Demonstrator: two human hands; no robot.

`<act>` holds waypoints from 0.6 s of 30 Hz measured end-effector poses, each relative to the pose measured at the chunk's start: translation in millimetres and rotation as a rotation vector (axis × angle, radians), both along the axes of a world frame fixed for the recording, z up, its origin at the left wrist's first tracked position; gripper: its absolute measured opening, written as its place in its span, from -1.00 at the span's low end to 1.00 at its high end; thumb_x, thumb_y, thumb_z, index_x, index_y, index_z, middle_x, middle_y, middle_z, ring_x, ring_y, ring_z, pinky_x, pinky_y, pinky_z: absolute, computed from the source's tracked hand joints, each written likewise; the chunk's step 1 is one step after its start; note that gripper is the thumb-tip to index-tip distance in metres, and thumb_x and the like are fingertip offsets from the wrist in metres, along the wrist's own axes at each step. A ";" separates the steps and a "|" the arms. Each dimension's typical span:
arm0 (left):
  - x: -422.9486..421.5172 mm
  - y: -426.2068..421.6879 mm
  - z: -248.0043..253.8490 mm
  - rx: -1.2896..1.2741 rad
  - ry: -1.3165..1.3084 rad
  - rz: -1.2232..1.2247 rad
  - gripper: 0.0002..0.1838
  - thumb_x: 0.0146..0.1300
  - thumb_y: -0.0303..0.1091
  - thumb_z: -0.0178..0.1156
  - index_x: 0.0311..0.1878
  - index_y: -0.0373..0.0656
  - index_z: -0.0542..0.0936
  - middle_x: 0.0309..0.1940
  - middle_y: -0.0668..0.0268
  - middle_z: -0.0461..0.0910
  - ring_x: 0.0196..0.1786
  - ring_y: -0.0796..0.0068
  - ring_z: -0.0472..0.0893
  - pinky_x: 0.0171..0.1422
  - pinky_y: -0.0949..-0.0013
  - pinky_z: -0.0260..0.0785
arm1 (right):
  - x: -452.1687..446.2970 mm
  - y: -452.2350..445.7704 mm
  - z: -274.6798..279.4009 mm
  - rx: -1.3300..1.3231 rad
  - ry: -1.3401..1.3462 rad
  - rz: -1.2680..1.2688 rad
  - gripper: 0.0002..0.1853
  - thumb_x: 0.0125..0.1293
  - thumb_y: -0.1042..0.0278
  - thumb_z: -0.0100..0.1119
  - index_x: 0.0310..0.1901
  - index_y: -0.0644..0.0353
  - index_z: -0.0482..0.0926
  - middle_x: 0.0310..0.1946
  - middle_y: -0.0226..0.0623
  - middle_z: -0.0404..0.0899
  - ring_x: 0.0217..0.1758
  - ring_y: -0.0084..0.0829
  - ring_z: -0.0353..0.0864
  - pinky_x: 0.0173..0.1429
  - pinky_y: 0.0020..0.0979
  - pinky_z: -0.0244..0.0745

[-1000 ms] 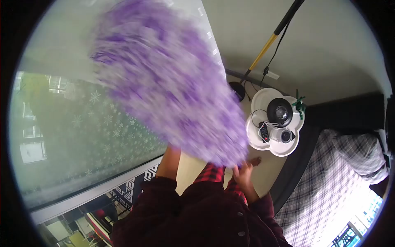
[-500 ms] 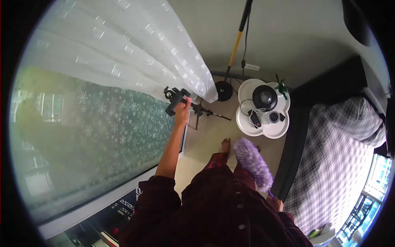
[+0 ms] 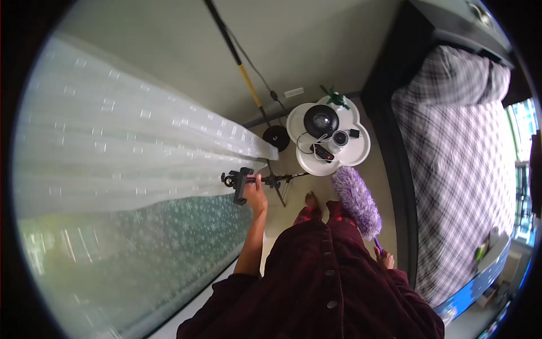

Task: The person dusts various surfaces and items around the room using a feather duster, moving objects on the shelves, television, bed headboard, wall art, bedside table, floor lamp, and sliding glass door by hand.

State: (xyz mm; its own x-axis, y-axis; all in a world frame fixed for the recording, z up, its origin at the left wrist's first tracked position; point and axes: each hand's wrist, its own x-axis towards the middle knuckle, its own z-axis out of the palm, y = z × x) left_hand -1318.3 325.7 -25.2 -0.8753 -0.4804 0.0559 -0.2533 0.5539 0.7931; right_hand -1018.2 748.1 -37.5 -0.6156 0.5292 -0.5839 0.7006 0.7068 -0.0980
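Observation:
My left hand is closed round the upper part of a black tripod, just under its phone clamp. The tripod's legs spread near the white curtain. Low at the right, my right hand grips the purple handle of a fluffy purple and white duster. The duster's head points forward beside my leg, close to the front edge of the white flower-shaped table.
On the table lie a round black device, a remote, a small white camera and cables. A black and yellow pole stands on a round base behind. A bed fills the right side; a frosted window is at left.
The duster has dropped from in front of my view to my right side. My left hand has taken hold of the tripod. The view has turned, and the curtain covers more of the window.

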 end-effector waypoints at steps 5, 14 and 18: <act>20.0 4.8 79.3 0.518 -1.127 -0.891 -0.30 0.22 -0.14 0.10 0.32 -0.24 0.07 0.27 0.16 0.21 0.23 0.23 0.33 0.25 0.29 0.18 | 53.0 -4.6 -6.9 -0.041 -0.044 -0.121 -0.32 0.14 -0.39 -0.18 -0.33 0.20 0.56 -0.42 0.07 0.54 -0.24 0.14 0.50 -0.16 0.01 0.38; -191.0 25.8 317.7 -0.023 -0.108 -0.711 -0.50 0.12 -0.11 0.18 0.04 -0.22 0.37 0.03 0.26 0.42 0.03 0.47 0.42 0.05 0.49 0.27 | 102.8 -47.6 -34.0 0.063 -0.050 -0.693 -0.23 0.08 -0.46 -0.17 -0.30 0.27 0.59 -0.34 0.10 0.55 -0.18 0.07 0.52 -0.07 -0.05 0.36; -322.9 -9.0 239.0 -0.172 0.253 -0.583 -0.45 0.03 -0.18 0.30 0.03 -0.23 0.34 0.00 0.30 0.46 0.04 0.51 0.41 0.05 0.41 0.27 | 105.9 -67.2 -55.1 0.066 0.039 -0.802 -0.19 0.04 -0.50 -0.16 -0.34 0.28 0.60 -0.40 0.15 0.54 -0.20 0.10 0.52 -0.09 -0.04 0.35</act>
State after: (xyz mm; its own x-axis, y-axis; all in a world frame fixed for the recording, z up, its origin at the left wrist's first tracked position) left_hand -1641.2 316.7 213.8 -0.9392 0.1026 0.3276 0.3091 0.6679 0.6771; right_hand -912.3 680.8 -92.6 -0.0527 0.8515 -0.5217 0.9941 -0.0052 -0.1088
